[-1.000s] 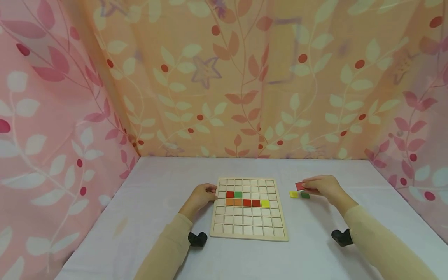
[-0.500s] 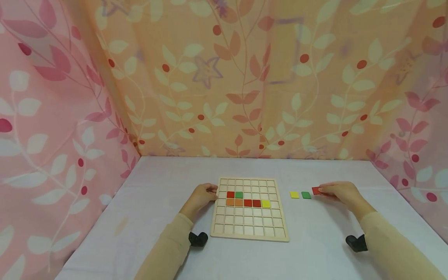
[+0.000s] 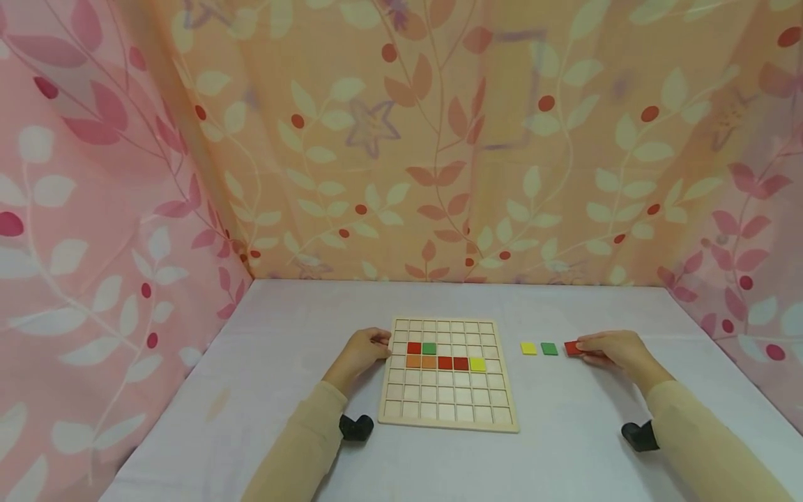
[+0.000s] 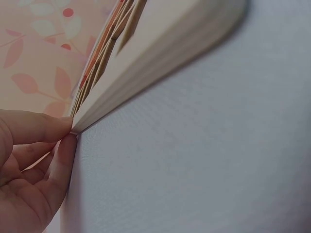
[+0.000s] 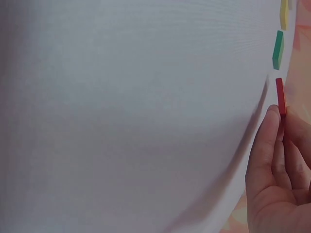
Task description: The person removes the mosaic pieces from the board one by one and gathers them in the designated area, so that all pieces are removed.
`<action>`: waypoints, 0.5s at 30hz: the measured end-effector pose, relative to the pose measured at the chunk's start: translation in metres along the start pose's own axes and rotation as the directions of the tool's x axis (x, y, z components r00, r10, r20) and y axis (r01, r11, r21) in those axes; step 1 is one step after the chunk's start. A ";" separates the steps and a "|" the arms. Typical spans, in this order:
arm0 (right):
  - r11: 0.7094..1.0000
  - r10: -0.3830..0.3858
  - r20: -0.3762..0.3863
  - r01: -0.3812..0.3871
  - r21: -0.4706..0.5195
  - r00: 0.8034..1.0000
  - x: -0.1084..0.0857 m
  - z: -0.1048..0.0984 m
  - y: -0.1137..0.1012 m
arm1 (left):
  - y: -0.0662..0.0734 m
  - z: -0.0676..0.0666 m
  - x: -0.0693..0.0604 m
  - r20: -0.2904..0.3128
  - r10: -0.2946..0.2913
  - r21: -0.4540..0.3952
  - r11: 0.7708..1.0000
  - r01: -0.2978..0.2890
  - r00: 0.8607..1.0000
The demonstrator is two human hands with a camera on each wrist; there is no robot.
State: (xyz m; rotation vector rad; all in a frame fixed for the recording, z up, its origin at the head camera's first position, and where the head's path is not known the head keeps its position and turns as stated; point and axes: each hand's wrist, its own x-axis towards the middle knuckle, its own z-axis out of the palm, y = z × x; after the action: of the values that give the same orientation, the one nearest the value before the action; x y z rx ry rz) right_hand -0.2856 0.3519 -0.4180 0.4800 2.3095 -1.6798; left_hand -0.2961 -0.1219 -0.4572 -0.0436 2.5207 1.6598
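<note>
The board (image 3: 454,394), a wooden square grid, lies flat at the lower centre of the frame on a white cloth (image 3: 564,446). The left hand (image 3: 362,352) is at the board's left edge; the left wrist view shows that edge pinched between thumb and fingers.

The board carries seven tiles. Third row from the top: a small red tile (image 3: 414,348) with a small green tile (image 3: 429,348) directly to its right. Fourth row, left to right: two orange tiles (image 3: 413,361), two red tiles (image 3: 445,363) and a small yellow tile (image 3: 477,364).

The right hand (image 3: 617,351), right of centre in the lower half, grips a loose red tile (image 3: 571,348) between thumb and fingertips. Whether that tile touches the cloth cannot be told. To its left lie a loose green tile (image 3: 549,348) and, further left, a loose yellow tile (image 3: 529,348). These three form a roughly level row, set apart from one another, right of the board.

Both arms wear beige sleeves (image 3: 297,443), each with a black device (image 3: 356,428) near the wrist. An orange curtain (image 3: 439,174) printed with leaves fills the upper centre; pink curtains (image 3: 75,230) stand at the left and right sides.
</note>
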 end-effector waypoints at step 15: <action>0.992 -0.039 -0.026 0.035 -0.119 0.999 0.007 0.006 0.006 | -0.001 0.000 0.000 0.002 0.009 0.000 1.000 -0.009 1.000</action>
State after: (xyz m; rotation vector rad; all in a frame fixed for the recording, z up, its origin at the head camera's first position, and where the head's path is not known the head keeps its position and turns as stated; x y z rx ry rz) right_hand -0.2896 0.3489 -0.4275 0.4419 2.4361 -1.5497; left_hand -0.2964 -0.1222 -0.4579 -0.0309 2.5231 1.6617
